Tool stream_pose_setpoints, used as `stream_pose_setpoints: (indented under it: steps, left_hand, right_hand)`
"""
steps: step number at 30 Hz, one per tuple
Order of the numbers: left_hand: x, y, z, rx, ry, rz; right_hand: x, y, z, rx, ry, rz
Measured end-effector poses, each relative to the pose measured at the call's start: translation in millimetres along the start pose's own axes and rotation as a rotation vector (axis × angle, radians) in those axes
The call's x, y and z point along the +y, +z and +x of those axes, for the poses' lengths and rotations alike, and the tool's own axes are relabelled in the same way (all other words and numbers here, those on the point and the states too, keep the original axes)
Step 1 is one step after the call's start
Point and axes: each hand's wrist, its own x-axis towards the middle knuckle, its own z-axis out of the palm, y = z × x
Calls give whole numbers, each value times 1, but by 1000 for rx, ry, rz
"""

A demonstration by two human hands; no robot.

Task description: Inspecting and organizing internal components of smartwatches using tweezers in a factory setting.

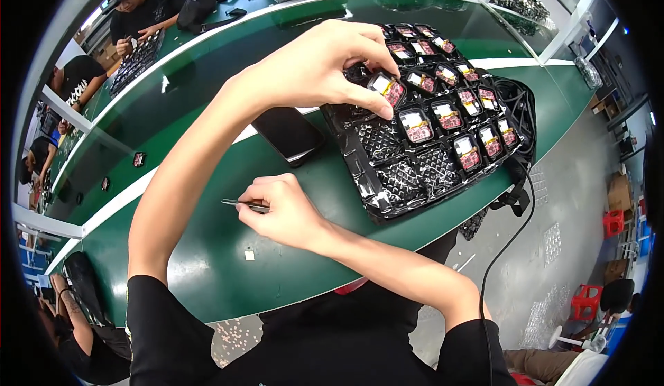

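Note:
A black plastic blister tray (401,178) lies tilted on the green bench, stacked on what look like more trays. Several of its pockets hold small black square housings with red circuit boards, white patches and yellow strips; the nearest left pockets hold none. Above the tray's left side, my left hand (325,64) arches over and pinches one such housing (392,90) between thumb and fingers. My right hand (282,209) is lower on the bench, left of the tray, closed on slim metal tweezers (238,203) that point left.
A dark smartphone (289,137) lies left of the tray. A white square scrap (250,255) sits nearer me. Behind the tray's right end is a black bag (515,106), with a cable (508,244) hanging down. Co-workers (145,12) sit across a white-framed divider; red stools (586,301) stand right.

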Motion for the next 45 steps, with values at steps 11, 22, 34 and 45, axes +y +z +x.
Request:
stream_pose_setpoints:
  steps: [11, 22, 34, 45]
  left_hand:
    - [0, -6, -29, 88, -74, 23]
    - [-40, -69, -323, 174, -969, 865]
    - [-11, -66, -398, 404, -1118, 712]
    - [92, -4, -327, 184, -820, 10]
  right_hand:
    - [-4, 4, 1, 2, -58, 9]
    - [-20, -3, -1, 10, 25, -51]
    - [-17, 0, -1, -5, 68, -55]
    - [-15, -2, 2, 44, 174, -16]
